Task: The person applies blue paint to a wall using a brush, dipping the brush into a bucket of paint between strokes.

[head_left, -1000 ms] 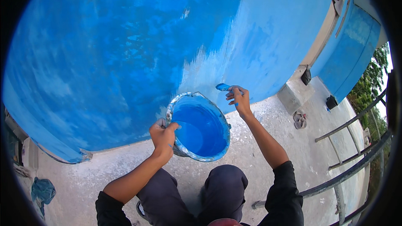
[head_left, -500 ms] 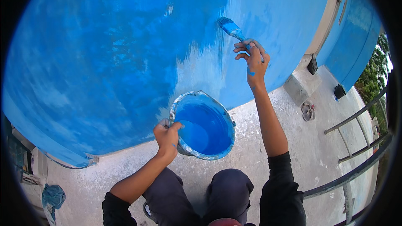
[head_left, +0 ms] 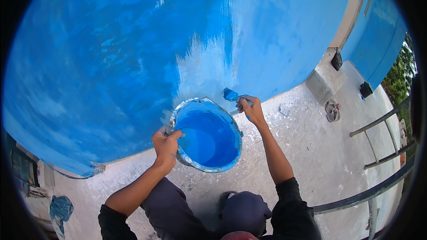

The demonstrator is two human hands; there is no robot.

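Observation:
My left hand (head_left: pixel 165 146) grips the rim of a paint-smeared bucket (head_left: pixel 240 144) holding blue paint (head_left: pixel 204 142). My right hand (head_left: pixel 249 109) is closed round the handle of a brush (head_left: pixel 230 94) coated in blue, held just above and right of the bucket's rim, in front of the wall. The wall (head_left: pixel 102 66) is deep blue on the left and lighter blue on the right, with pale, streaky strokes between.
Pale speckled concrete floor (head_left: pixel 311 151) lies below. To the right are a concrete step (head_left: pixel 320 89), a black container (head_left: pixel 365 90), footwear (head_left: pixel 333 112) and metal railings (head_left: pixel 378 195), with foliage (head_left: pixel 396 80) beyond. A crumpled teal sheet (head_left: pixel 61 209) lies at lower left.
Over the last second the brush went up to the wall's colour boundary, then came back down beside the bucket. A fresh blue stroke shows there. The bucket moved slightly left.

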